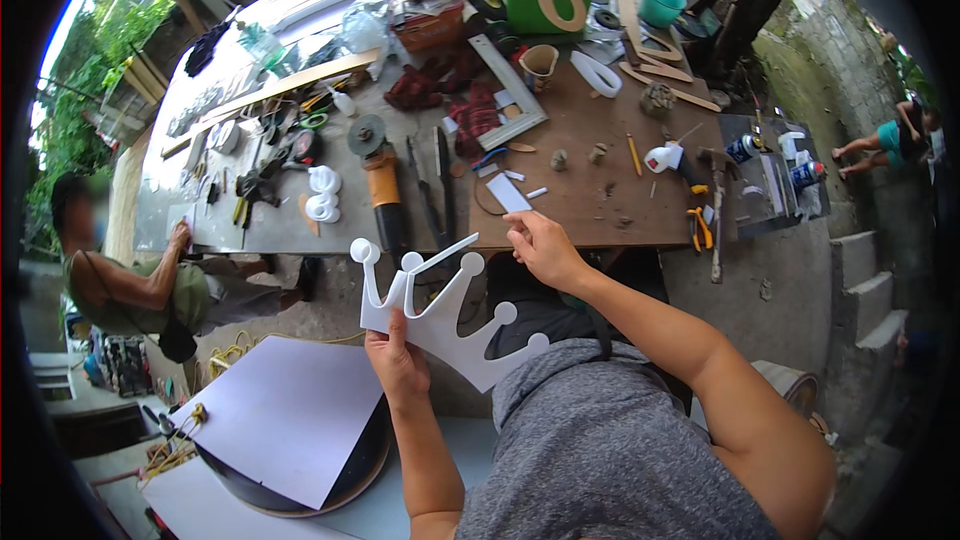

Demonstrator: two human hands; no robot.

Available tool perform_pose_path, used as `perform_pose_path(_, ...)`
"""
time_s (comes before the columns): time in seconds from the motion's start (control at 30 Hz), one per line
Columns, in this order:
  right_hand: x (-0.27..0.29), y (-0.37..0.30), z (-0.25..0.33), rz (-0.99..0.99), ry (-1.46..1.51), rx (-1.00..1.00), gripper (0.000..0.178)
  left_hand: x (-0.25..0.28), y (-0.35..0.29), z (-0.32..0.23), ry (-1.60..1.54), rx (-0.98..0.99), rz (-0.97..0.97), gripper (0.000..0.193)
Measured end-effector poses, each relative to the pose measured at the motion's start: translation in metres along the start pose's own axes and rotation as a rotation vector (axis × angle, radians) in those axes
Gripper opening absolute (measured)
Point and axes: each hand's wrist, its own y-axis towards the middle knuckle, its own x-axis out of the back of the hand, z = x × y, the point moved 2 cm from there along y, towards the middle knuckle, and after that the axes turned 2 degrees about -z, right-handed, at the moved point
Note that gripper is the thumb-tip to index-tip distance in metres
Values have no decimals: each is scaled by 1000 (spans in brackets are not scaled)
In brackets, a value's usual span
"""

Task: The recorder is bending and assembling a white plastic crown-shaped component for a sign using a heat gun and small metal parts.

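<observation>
A white crown-shaped cutout (450, 325), with round knobs on its points, is held over my lap. My left hand (400, 352) grips its left end, thumb laid on the face. A narrow white strip (447, 253) slants up and to the right from the crown's top. My right hand (548, 252) is at the table's near edge with its fingers curled together; whatever lies between the fingertips is too small to make out. Just beyond those fingertips is a white rectangular piece (507, 193), with small white offcuts (514, 176) around it.
On the table (600, 215) lie an angle grinder (382, 180), white curled pieces (323, 192), a grey frame corner (522, 118), a pencil (634, 154), a hammer (717, 200) and pliers (700, 228). Another person (150, 280) works at the left. A white sheet (290, 415) covers a round stand nearby.
</observation>
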Motion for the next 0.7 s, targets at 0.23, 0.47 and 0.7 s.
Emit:
perform_pose_path(0.23, 115, -75, -7, -3, 305, -330, 31, -78, -16, 66, -177, 164, 151, 34)
perform_pose_path(0.47, 182, -113, -22, -243, 206, -359, 37, -143, -34, 138, -278, 410, 250, 32)
perform_pose_path(0.7, 222, -111, -59, -421, 219, -349, 29, -160, -21, 175, -201, 587, 394, 31)
